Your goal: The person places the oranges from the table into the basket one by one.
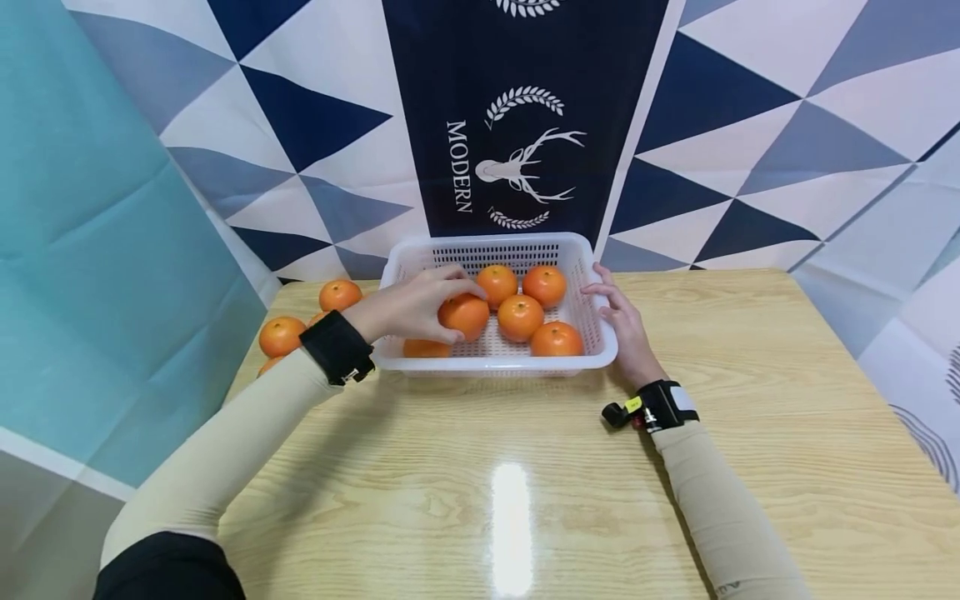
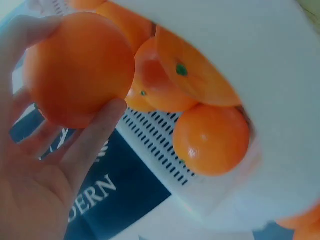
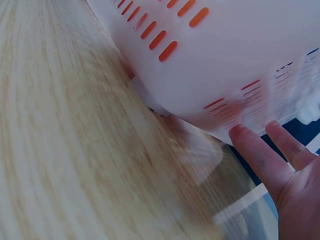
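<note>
A white slotted basket [image 1: 592, 354] stands on the wooden table [image 1: 525, 483] with several oranges inside. My left hand [image 1: 420, 308] reaches over its left rim and grips one orange [image 1: 467, 317] with fingers and thumb; in the left wrist view that orange [image 2: 77, 67] sits in my curled fingers [image 2: 95, 137] above the others. My right hand [image 1: 621, 321] lies against the basket's right wall with straight fingers [image 3: 260, 157] touching the white plastic [image 3: 225, 55]. Three more oranges [image 1: 281, 335] lie on the table left of the basket.
A patterned blue and white cloth with a deer emblem [image 1: 525, 167] hangs right behind the basket. A teal curtain [image 1: 97, 250] borders the table's left side. A loose orange [image 1: 340, 294] lies near the back left corner.
</note>
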Demonstrator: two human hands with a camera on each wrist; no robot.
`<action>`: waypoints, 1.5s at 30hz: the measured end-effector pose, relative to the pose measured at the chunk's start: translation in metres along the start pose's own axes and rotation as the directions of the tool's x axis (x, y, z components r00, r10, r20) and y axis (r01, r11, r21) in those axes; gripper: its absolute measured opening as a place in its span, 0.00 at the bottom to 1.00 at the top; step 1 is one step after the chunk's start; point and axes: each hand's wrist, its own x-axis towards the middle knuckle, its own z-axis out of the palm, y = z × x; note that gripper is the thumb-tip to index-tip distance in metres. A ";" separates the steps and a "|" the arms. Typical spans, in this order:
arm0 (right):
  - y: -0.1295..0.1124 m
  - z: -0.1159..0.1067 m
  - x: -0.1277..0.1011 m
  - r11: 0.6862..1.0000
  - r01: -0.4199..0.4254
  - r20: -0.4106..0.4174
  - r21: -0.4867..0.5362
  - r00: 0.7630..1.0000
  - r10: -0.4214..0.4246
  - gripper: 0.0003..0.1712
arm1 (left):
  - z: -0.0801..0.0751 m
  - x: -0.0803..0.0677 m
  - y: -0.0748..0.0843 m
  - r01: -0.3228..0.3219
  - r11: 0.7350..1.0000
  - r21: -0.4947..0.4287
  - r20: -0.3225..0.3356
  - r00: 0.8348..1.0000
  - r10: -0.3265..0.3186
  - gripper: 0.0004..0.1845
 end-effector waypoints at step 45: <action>0.001 0.001 0.001 0.998 0.021 0.014 0.060 1.000 -0.021 0.20 | 0.021 0.036 0.022 -0.046 0.984 0.172 0.328 0.944 -0.013 0.30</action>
